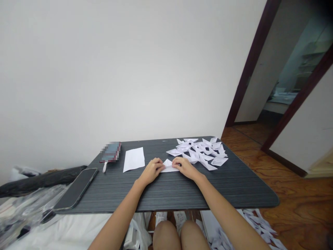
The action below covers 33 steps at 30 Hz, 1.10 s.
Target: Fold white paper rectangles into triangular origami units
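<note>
A white sheet of paper (pixel 168 166), partly folded with a pointed top, lies on the dark table between my hands. My left hand (pixel 153 170) pinches its left side, fingers bent over the edge. On the opposite side, my right hand (pixel 185 167) grips the paper with thumb and fingertips close together. The fingers cover both ends of the folded paper. Just beyond my right hand lies a pile of folded white paper boats (pixel 200 152). To the left of my left hand a flat white sheet (pixel 134 159) rests on the tabletop.
A smartphone (pixel 76 189) lies at the table's left edge. Behind it is a partly blurred-out item (pixel 111 152) with a white strap. A white wall (pixel 130 69) stands behind the table (pixel 234 187). More folded papers (pixel 260 225) lie below on the right; plastic-wrapped things (pixel 31 205) are at left.
</note>
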Each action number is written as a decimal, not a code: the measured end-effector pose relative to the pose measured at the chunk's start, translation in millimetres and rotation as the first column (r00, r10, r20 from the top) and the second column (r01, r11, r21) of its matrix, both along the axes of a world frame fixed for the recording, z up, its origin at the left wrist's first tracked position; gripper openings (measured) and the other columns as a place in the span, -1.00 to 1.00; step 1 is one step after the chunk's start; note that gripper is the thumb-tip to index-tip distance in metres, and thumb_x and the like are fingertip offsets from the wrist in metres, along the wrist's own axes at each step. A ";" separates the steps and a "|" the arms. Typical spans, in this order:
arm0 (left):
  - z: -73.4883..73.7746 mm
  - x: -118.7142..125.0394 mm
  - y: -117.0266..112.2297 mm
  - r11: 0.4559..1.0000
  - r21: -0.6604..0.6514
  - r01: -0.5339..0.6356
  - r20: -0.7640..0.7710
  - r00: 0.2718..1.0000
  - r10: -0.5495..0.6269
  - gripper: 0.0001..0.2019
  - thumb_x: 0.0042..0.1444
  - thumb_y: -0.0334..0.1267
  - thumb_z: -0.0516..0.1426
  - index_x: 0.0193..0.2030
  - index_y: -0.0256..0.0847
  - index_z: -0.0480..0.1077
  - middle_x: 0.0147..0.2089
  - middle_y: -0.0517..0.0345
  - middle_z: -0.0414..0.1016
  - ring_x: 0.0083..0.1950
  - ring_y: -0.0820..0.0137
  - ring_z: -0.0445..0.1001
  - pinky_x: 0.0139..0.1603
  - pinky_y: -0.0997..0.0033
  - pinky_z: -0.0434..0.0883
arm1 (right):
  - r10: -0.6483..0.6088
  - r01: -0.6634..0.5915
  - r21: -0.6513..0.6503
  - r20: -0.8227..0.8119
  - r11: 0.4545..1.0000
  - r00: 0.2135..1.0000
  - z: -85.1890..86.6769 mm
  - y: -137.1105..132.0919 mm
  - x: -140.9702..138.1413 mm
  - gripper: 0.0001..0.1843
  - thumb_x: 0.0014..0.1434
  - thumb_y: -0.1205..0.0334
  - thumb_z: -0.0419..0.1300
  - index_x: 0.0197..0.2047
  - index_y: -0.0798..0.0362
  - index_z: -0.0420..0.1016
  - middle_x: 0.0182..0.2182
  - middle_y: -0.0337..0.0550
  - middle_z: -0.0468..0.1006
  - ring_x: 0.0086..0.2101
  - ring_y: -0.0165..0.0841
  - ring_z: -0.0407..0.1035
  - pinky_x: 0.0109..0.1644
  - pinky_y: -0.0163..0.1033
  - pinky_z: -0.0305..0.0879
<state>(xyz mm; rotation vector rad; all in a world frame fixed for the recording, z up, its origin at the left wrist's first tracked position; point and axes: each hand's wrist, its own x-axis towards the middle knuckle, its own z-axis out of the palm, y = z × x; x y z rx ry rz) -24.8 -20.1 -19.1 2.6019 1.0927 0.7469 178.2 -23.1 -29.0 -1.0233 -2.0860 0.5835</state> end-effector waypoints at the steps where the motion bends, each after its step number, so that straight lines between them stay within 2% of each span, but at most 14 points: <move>1: 0.0 0.5 1.5 1.000 -0.019 -0.013 0.017 1.000 0.013 -0.73 0.10 -0.20 -0.06 -0.37 -0.26 0.42 -0.31 0.08 0.34 -0.24 0.41 0.27 -0.18 0.40 0.23 | -0.012 0.012 0.000 0.002 1.000 1.000 -0.8 1.5 0.4 -0.86 0.04 0.33 0.05 -0.46 0.13 0.41 -0.41 -0.15 0.42 -0.36 -0.42 0.28 -0.25 -0.31 0.18; 6: -3.2 -2.5 10.6 0.986 -0.123 -0.109 0.069 0.991 0.119 -0.74 0.05 -0.18 -0.01 -0.46 -0.28 0.41 -0.37 0.10 0.37 -0.31 0.42 0.28 -0.25 0.40 0.24 | -0.115 0.116 -0.027 0.042 0.993 0.992 -6.4 9.9 1.3 -0.88 0.00 0.32 0.08 -0.52 0.14 0.37 -0.45 -0.17 0.38 -0.42 -0.43 0.24 -0.32 -0.31 0.17; 10: -5.3 -3.9 13.2 0.978 -0.124 -0.168 0.084 0.980 0.179 -0.78 0.00 -0.20 0.03 -0.45 -0.28 0.42 -0.41 0.12 0.36 -0.33 0.42 0.28 -0.27 0.41 0.24 | -0.187 0.188 -0.001 0.110 0.982 0.976 -6.8 11.7 -2.1 -0.87 -0.01 0.30 0.08 -0.54 0.14 0.32 -0.44 -0.17 0.32 -0.41 -0.42 0.22 -0.30 -0.29 0.16; 17: -5.2 -4.2 14.4 0.961 -0.133 -0.243 0.075 0.964 0.255 -0.75 -0.01 -0.19 0.01 -0.50 -0.29 0.42 -0.47 0.13 0.35 -0.38 0.43 0.29 -0.33 0.42 0.24 | -0.214 0.207 0.055 0.260 0.977 0.941 -3.2 9.3 -6.1 -0.89 0.05 0.33 0.02 -0.45 0.15 0.32 -0.42 -0.10 0.35 -0.33 -0.36 0.24 -0.21 -0.27 0.14; 24: -7.8 -2.4 13.6 0.927 -0.141 -0.348 0.039 0.934 0.356 -0.83 -0.03 -0.31 0.00 -0.48 -0.30 0.39 -0.52 0.14 0.35 -0.45 0.44 0.27 -0.39 0.43 0.22 | -0.242 0.226 0.087 0.348 0.970 0.906 -4.7 17.0 -8.3 -0.88 0.04 0.27 0.05 -0.41 0.15 0.33 -0.36 -0.05 0.38 -0.27 -0.31 0.26 -0.19 -0.27 0.15; 28: -10.2 -0.2 9.6 0.937 -0.048 -0.347 -0.024 0.938 0.346 -0.86 -0.02 -0.40 -0.03 -0.35 -0.27 0.32 -0.49 0.14 0.30 -0.36 0.38 0.25 -0.32 0.37 0.21 | -0.269 0.261 0.077 0.404 0.962 0.874 -4.9 23.9 -11.8 -0.90 0.00 0.28 0.09 -0.42 0.15 0.34 -0.35 -0.02 0.39 -0.25 -0.28 0.27 -0.19 -0.27 0.15; 31: -10.2 5.7 4.5 0.936 0.082 -0.342 -0.088 0.933 0.349 -0.77 -0.01 -0.48 -0.09 -0.25 -0.22 0.28 -0.32 0.07 0.25 -0.24 0.33 0.21 -0.26 0.31 0.18 | -0.269 0.278 0.039 0.421 0.960 0.867 -3.7 24.6 -13.8 -0.91 -0.01 0.29 0.11 -0.42 0.16 0.33 -0.34 -0.01 0.38 -0.23 -0.27 0.27 -0.18 -0.25 0.15; 33: -8.5 10.3 1.6 0.946 0.146 -0.289 -0.148 0.939 0.310 -0.67 -0.05 -0.57 -0.12 -0.19 -0.18 0.27 -0.21 0.05 0.20 -0.18 0.31 0.17 -0.24 0.29 0.17 | -0.268 0.286 0.015 0.397 0.958 0.878 -1.8 20.9 -15.6 -0.90 0.00 0.29 0.10 -0.39 0.15 0.31 -0.32 -0.03 0.34 -0.25 -0.29 0.27 -0.20 -0.25 0.16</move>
